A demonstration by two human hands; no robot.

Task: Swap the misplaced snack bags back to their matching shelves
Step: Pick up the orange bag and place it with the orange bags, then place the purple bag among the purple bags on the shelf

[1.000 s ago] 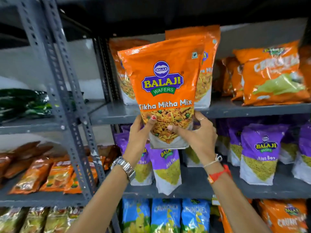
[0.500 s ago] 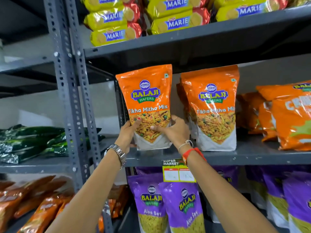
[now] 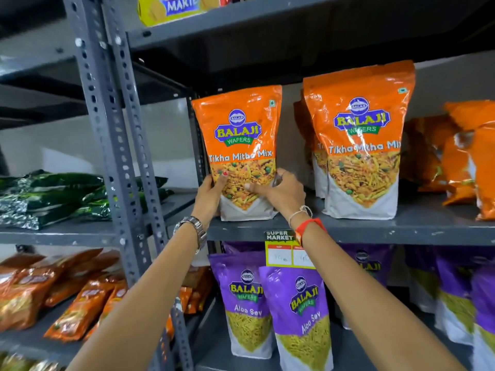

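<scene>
Both forearms reach up and forward from the bottom of the view, the left wrist wearing a metal watch [image 3: 193,229] and the right wrist a red band [image 3: 308,228] with a pale thread above it. The left hand [image 3: 210,195] grips the lower left edge of an orange snack bag [image 3: 241,145], thumb on the front, and the right hand [image 3: 281,192] clasps its lower right corner with fingers spread across the printed snack mix. The bag stands upright on the grey shelf [image 3: 375,231], at its left end; whether its white base rests fully on the shelf is hard to tell behind the hands. It is glossy orange with a blue and yellow "BALAJI WAFERS" badge and the words "Tikha Mitha Mix" above a picture of the mix. A grey upright post [image 3: 198,145] stands just beside its left edge. A yellow price tag [image 3: 284,253] headed "SUPER MARKET" hangs from the shelf front below the right wrist. On the shelf below stand purple bags [image 3: 297,303] marked "Aloo Sev". To the right of the held bag, with a gap between, stand matching orange bags [image 3: 361,145], one behind another, and beyond them crumpled orange packets [image 3: 460,162]. On the neighbouring rack to the left lie dark green packets [image 3: 53,196], with orange-brown packets [image 3: 67,298] below. On the top shelf sits a yellow biscuit pack [image 3: 171,9].
</scene>
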